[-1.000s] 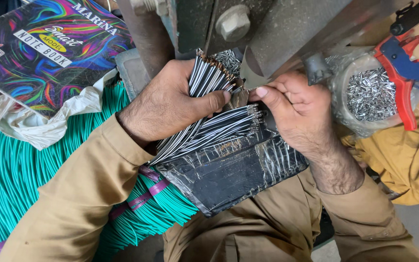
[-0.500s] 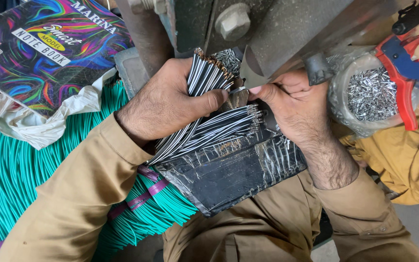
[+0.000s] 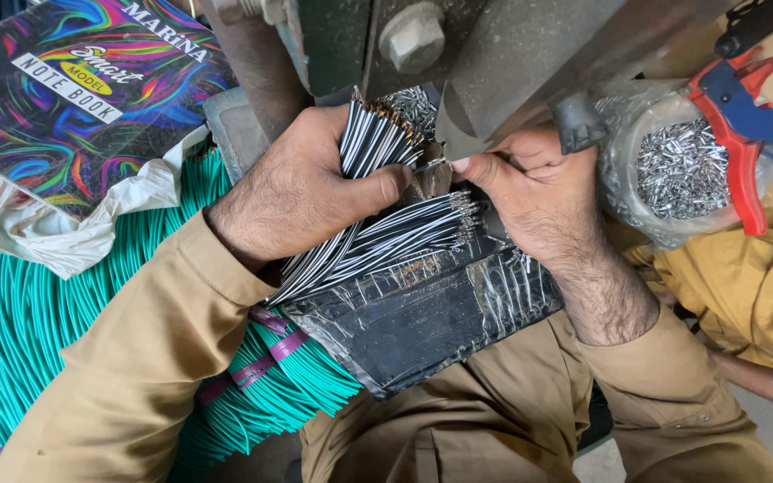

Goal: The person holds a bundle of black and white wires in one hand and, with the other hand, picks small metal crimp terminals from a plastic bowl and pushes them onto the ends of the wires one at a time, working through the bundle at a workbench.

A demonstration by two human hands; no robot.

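Note:
My left hand [image 3: 301, 192] grips a bundle of thin black-and-white striped wires [image 3: 370, 141], their stripped ends pointing up toward a grey metal press [image 3: 458, 54]. My right hand [image 3: 530, 192] pinches one wire end at the small tool [image 3: 429, 174] under the press; the thumb and forefinger are closed on it. A second fan of the same wires [image 3: 395, 237] lies across a black taped pad [image 3: 422, 313] on my lap.
A thick bundle of green wires [image 3: 29, 331] tied with purple bands lies at left. A colourful notebook [image 3: 73, 89] and crumpled white plastic sit above it. A plastic bag of small metal terminals [image 3: 677, 165] and a red-and-blue hand tool [image 3: 744, 134] are at right.
Almost nothing differs: both hands stay at the press, with the right hand's fingers shifted slightly closer to the tool.

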